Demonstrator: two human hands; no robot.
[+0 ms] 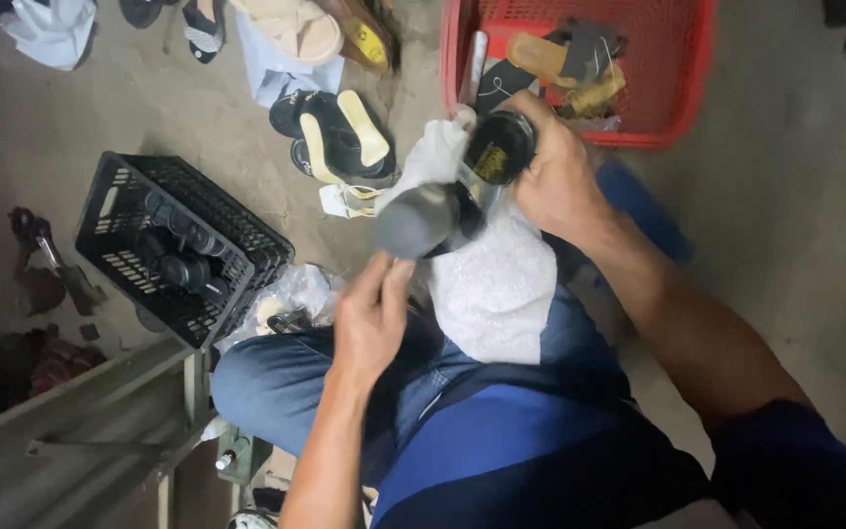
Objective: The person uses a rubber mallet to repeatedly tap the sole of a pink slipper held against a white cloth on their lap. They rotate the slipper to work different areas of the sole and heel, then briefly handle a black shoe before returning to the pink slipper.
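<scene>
Right hand (555,181) clamped round black shoe (452,196), heel end; left hand (372,318) fingers together under toe. Keep grip firm w/ white cloth (492,284) below fingers.

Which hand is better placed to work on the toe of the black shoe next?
Probably the left. The right hand is wrapped around the heel end of the black shoe, holding it over the white cloth on the lap. The left hand holds nothing, its fingertips just below the toe.

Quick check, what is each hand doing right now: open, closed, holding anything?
Left hand: fingers pinched together at the toe of the black shoe.
Right hand: closed around the shoe's heel end, holding it over the white cloth on the lap.
</scene>
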